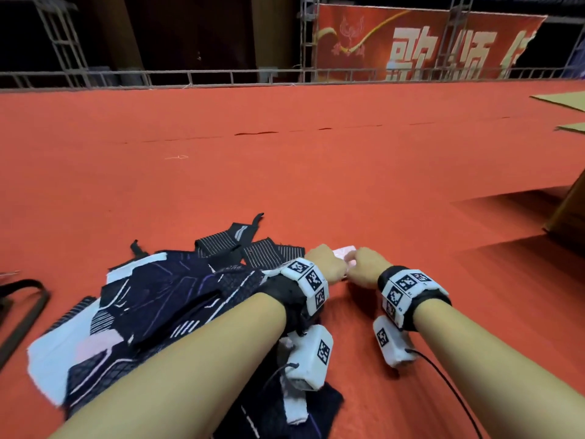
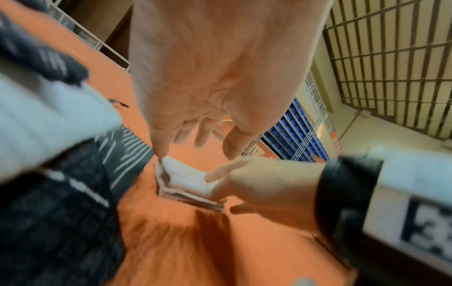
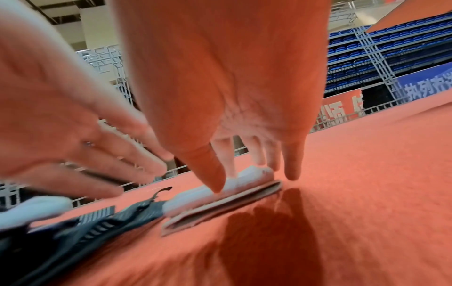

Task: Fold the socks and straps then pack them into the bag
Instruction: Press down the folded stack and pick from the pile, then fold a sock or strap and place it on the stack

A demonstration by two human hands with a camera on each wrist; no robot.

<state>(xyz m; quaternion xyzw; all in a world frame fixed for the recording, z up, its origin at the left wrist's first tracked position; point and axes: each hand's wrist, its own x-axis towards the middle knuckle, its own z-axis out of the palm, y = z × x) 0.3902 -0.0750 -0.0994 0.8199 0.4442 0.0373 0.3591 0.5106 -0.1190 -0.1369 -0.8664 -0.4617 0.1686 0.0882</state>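
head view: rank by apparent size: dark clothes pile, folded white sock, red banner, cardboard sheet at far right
1. dark clothes pile, though it lies nearest the camera
2. red banner, far off and surely bigger in reality
3. cardboard sheet, cut by the frame edge
4. folded white sock, mostly hidden by the left hand and right hand

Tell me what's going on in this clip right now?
A person is folding a small white and pink sock flat on the red carpet. The right hand presses on it with straight fingers, and the left hand is at its other end, fingers extended. A heap of dark patterned socks and straps lies to the left, not yet folded. A dark strap shows at the far left edge; no bag can be made out.
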